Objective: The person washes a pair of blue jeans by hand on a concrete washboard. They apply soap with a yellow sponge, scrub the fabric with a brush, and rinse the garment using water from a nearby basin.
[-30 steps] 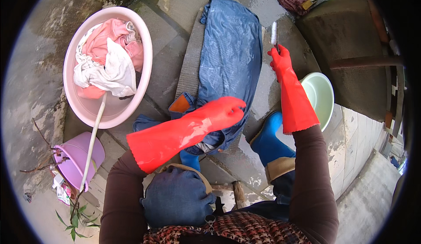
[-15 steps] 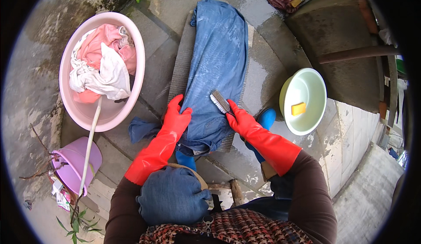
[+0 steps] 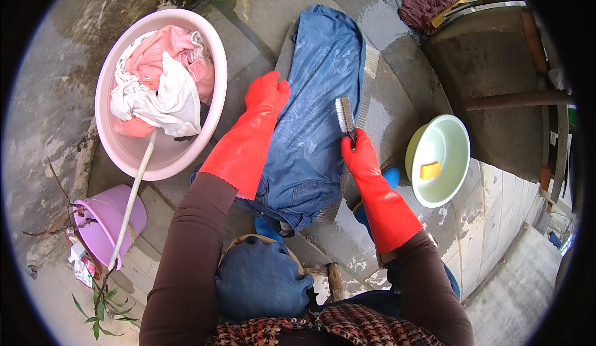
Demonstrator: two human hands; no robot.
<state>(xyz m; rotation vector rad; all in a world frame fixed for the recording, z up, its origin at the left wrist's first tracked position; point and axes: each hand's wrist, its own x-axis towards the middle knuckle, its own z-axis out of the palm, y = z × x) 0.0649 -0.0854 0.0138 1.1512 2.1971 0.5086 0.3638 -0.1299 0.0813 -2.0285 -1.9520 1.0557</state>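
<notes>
Head view: blue denim garment point(image 3: 313, 107) lies lengthwise on a ribbed board point(image 3: 371, 66), pocketed end nearest the person, far end narrower. Hands are apart, one on each side of the cloth. Left hand point(image 3: 268, 92), in a long red glove, is at the garment's left edge; whether its fingers grip fabric, cannot tell. Right hand point(image 3: 358, 150), also gloved, is closed around the handle of a brush point(image 3: 345, 117); the white bristles face left, over the cloth near its right edge. Bristle contact cannot be told. Board edge shows as a strip along the garment's upper right side. Paving point(image 3: 394, 107), wet in patches, spans the gap from that strip to a pale green basin point(image 3: 458, 153), which holds a yellow block point(image 3: 430, 171); the basin stands apart from the right glove. Tip of a blue boot point(image 3: 391, 177) sits between glove and basin. On the left, a narrower strip of paving separates the left glove from the rim of a pink basin point(image 3: 221, 66) containing pink and white laundry point(image 3: 171, 91).
</notes>
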